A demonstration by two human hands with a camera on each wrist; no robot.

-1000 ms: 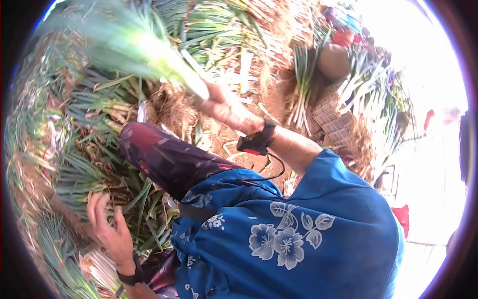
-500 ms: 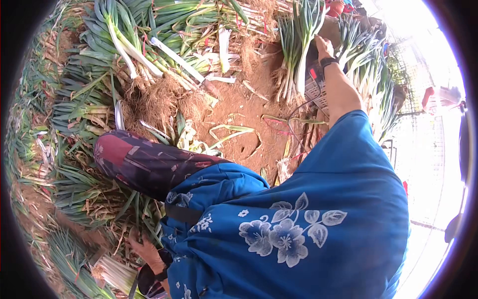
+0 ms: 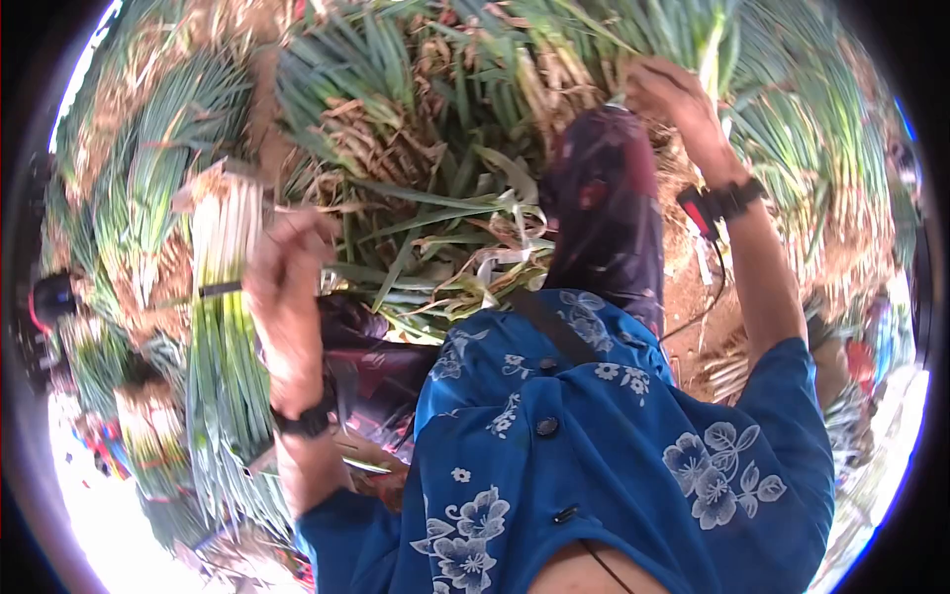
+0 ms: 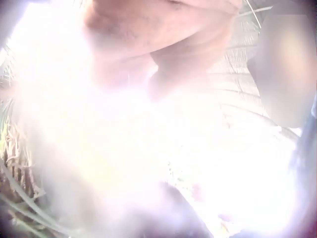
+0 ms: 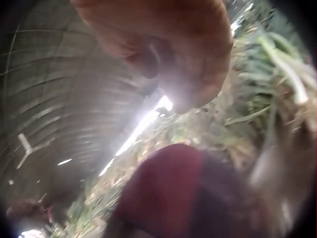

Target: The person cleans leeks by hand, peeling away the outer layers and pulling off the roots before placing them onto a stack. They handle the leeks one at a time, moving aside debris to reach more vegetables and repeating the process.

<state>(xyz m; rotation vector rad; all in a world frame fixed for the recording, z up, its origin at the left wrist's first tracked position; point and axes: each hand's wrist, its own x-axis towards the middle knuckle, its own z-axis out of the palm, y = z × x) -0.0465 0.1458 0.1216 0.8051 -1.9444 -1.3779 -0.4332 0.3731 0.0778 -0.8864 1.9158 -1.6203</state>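
Blurred by motion, my left hand (image 3: 287,307) is bent beside a bundle of long green onions (image 3: 226,233), white stalks up and green leaves down. A dark strip (image 3: 220,289) crosses the bundle. Glare washes out much of the left wrist view, where the loosely bent fingers (image 4: 148,29) show nothing held. Over the right knee (image 3: 604,168), my right hand (image 3: 678,99) hangs with its fingers loosely curled, near piled onions (image 3: 564,74). Nothing shows in its fingers in the right wrist view, where the hand (image 5: 173,44) is above the knee (image 5: 163,188).
Loose leaves (image 3: 475,247) lie in front of the lap. More onion bundles (image 3: 148,208) are at the left and others (image 3: 831,158) at the right. Bare soil (image 3: 683,287) shows right of the knee. A ribbed roof (image 5: 54,89) curves overhead in the right wrist view.
The head view has turned toward the left side. My right hand has left the onions near the crate and come back over the knee. My left hand has risen beside the banded bundle.
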